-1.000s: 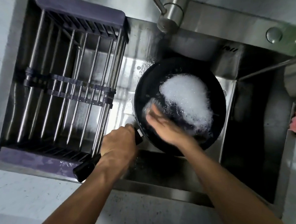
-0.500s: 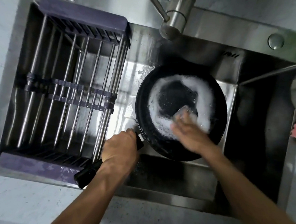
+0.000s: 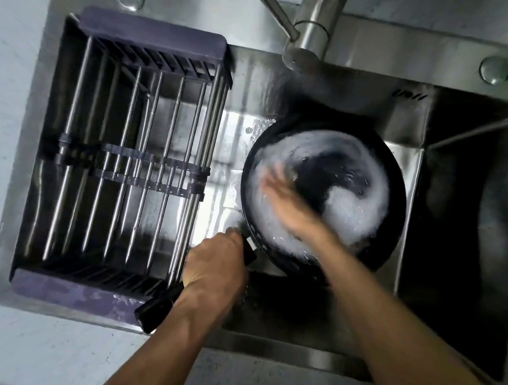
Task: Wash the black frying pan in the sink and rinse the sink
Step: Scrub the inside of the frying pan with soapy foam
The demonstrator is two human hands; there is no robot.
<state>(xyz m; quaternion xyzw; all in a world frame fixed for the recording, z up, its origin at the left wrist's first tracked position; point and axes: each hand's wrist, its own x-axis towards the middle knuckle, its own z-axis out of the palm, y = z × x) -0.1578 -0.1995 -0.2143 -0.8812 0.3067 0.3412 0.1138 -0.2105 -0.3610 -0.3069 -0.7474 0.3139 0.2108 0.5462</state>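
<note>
Currently the sink [image 3: 333, 100] holds the pan [image 3: 397, 187] at its middle, right of the rack [image 3: 131, 162] and below the tap [image 3: 311, 39]. Foam [image 3: 353, 214] now rings the pan's floor rather than lying in one patch, so scrubbing is spreading; rinsing remains. The left hand [image 3: 216, 266] grips the handle [image 3: 157, 308]. The right hand [image 3: 289, 202], blurred, has swept to the pan's left side; its grip cannot be determined.
</note>
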